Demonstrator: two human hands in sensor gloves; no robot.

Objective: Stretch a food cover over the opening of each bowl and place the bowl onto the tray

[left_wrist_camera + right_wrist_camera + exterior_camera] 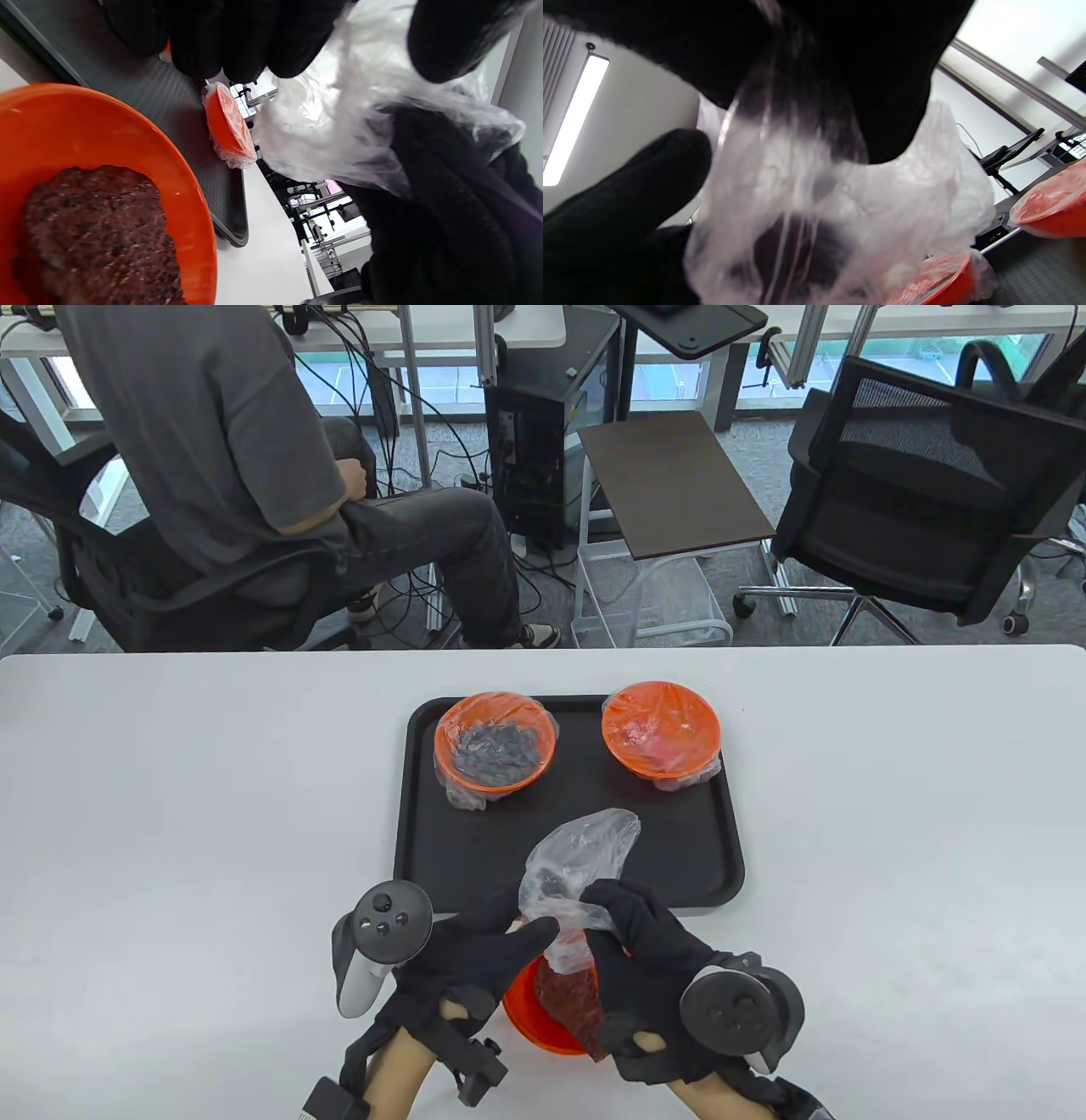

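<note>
While both hands work the clear food cover point(570, 872), the open bowl point(543, 1014) sits straight beneath them on the white surface point(170, 831), at the near edge, just short of the black tray point(721, 848).

Grip, left hand point(475, 963): thumb and fingers extended toward the film, tips touching its lower gathered part. Whether they truly pinch it or only press, cannot tell; the left wrist view shows fingertips point(237, 46) against crumpled plastic, nothing firmer.

Grip, right hand point(653, 959): fingers curled into the cover and holding it; the right wrist view shows film wrapped over and around the dark fingers point(840, 76).

Cover: bunched, not yet spread. Its long axis runs up and away from the hands toward the tray, free end pointing at the far-right covered bowl point(662, 728). Lower end hangs down into the gap between the hands, over the bowl's dark red contents.

Key relation: bowl lies below and slightly nearer than the grips, centred between both hands, neither clearly closer. Judgement: cover must be opened sideways first, mouth turned downward, then lowered; no reach needed.

Tray: two orange bowls already wrapped, far-left covered bowl point(495, 746) with grey contents, far-right with pinkish. Near half of tray floor bare, directly beyond the hands.

Judged stage: third bowl, cover in hand, stretching not begun.
</note>
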